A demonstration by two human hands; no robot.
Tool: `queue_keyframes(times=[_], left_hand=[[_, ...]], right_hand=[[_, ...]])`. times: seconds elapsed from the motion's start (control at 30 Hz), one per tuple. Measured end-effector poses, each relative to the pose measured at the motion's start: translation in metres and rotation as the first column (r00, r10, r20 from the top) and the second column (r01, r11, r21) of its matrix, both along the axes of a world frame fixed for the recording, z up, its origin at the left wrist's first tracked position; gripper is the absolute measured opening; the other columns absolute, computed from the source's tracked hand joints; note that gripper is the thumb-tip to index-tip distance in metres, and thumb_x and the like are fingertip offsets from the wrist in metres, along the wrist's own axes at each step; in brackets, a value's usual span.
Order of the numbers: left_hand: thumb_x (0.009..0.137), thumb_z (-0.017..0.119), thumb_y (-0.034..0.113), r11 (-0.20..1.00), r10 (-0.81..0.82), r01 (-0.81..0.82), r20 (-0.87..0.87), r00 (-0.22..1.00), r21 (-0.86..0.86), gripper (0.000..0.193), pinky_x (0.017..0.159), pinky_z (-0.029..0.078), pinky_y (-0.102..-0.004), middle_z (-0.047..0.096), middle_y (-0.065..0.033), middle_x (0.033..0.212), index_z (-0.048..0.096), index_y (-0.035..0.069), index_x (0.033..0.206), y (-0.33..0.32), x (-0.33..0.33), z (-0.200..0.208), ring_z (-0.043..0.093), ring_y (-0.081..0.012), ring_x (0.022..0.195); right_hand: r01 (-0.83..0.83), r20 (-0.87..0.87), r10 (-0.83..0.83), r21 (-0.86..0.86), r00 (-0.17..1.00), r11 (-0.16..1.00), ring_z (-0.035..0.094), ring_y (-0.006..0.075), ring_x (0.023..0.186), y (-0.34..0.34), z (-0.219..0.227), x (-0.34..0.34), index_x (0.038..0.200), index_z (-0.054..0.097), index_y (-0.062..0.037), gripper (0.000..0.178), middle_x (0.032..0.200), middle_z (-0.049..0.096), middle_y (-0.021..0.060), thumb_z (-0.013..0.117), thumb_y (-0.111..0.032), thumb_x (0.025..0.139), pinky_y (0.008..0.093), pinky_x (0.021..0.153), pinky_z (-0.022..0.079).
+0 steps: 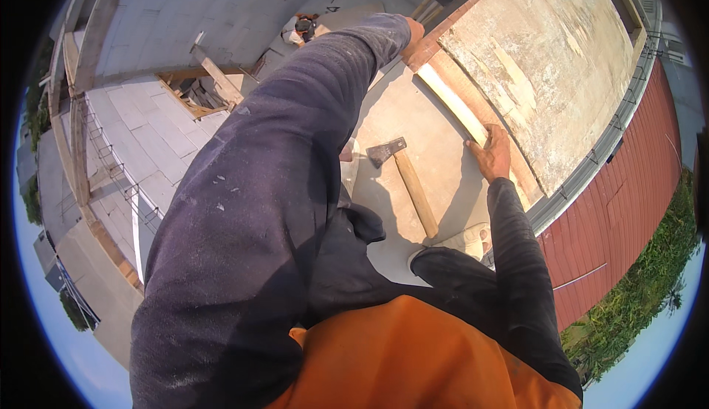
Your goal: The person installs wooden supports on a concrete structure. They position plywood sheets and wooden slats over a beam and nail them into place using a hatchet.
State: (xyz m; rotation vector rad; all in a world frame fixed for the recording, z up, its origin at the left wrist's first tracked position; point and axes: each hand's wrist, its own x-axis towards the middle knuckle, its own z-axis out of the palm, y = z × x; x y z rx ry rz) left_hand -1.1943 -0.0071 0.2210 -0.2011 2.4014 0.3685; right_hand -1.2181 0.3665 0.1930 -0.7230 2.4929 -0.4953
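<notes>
Head view: we note the left hand (416, 31) at the far end of the pale wooden strip (450, 102); its fingers are mostly hidden, so we cannot tell their state. Our right hand (495, 156) pinches the strip's nearer part between thumb and fingers. The strip lies alongside a weathered panel (554, 62). We log a hatchet (416, 191) on the floor (377, 117), near our shoe (467, 241).

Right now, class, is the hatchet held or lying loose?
Lying loose: the hatchet rests on the pale surface, apart from both the left hand and the right hand.
</notes>
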Motion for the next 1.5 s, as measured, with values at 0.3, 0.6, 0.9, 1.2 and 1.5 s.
queue_keyframes(times=[0.3, 0.6, 0.9, 1.2, 1.5], left_hand=[[0.092, 0.067, 0.018, 0.999, -0.039, 0.039, 0.03, 0.999, -0.008, 0.033, 0.1, 0.054, -0.0464, 0.073, -0.016, 0.125, 0.074, 0.007, 0.122, -0.014, 0.016, -0.015, 0.069, -0.0335, 0.119], [0.085, 0.077, 0.032, 0.998, -0.042, 0.045, -0.081, 0.996, 0.04, 0.043, 0.101, 0.053, -0.0435, 0.076, -0.0136, 0.12, 0.076, 0.009, 0.12, -0.007, 0.029, -0.019, 0.069, -0.0311, 0.12], [0.075, 0.083, 0.057, 0.931, 0.011, 0.015, -0.068, 0.998, 0.366, 0.097, 0.106, 0.05, -0.0462, 0.067, -0.025, 0.13, 0.049, 0.001, 0.147, 0.009, 0.02, -0.004, 0.065, -0.0373, 0.123], [0.071, 0.086, 0.056, 0.919, -0.129, 0.008, 0.281, 0.951, 0.395, 0.095, 0.106, 0.049, -0.0421, 0.068, -0.0256, 0.128, 0.058, 0.0, 0.142, -0.001, 0.014, 0.068, 0.066, -0.0382, 0.12], [0.069, 0.086, 0.033, 0.989, -0.041, 0.023, 0.12, 0.992, 0.147, 0.066, 0.089, 0.054, -0.0457, 0.074, -0.0218, 0.103, 0.064, 0.002, 0.122, 0.003, 0.128, 0.129, 0.071, -0.0393, 0.097]], right_hand=[[0.041, -0.098, -0.036, 0.044, 0.994, 0.998, 0.056, 0.0389, 0.104, 0.0, -0.007, 0.004, 0.117, 0.063, -0.0041, 0.054, 0.11, 0.061, 0.0196, 0.089, -0.025, 0.075, 0.0479, 0.094, 0.045], [0.076, -0.1, -0.066, 0.094, 0.993, 0.993, 0.057, 0.0377, 0.106, -0.013, -0.002, 0.017, 0.118, 0.064, -0.0066, 0.052, 0.107, 0.062, 0.0167, 0.087, -0.023, 0.075, 0.047, 0.094, 0.045], [0.106, -0.12, -0.088, 0.149, 0.989, 0.983, 0.058, 0.038, 0.112, -0.012, -0.001, 0.015, 0.12, 0.062, -0.0083, 0.047, 0.112, 0.063, 0.0163, 0.082, -0.024, 0.08, 0.0484, 0.097, 0.045], [-0.014, -0.153, -0.012, -0.167, 0.988, 0.986, 0.058, 0.0316, 0.111, -0.061, 0.049, 0.058, 0.122, 0.062, -0.0104, 0.042, 0.115, 0.063, 0.0114, 0.073, -0.022, 0.084, 0.0453, 0.098, 0.039], [-0.287, -0.053, 0.284, -0.286, 0.957, 0.914, 0.057, 0.0271, 0.112, -0.124, 0.086, 0.089, 0.124, 0.065, -0.0123, 0.065, 0.116, 0.064, 0.0096, 0.079, -0.055, 0.077, 0.0444, 0.095, 0.04]])
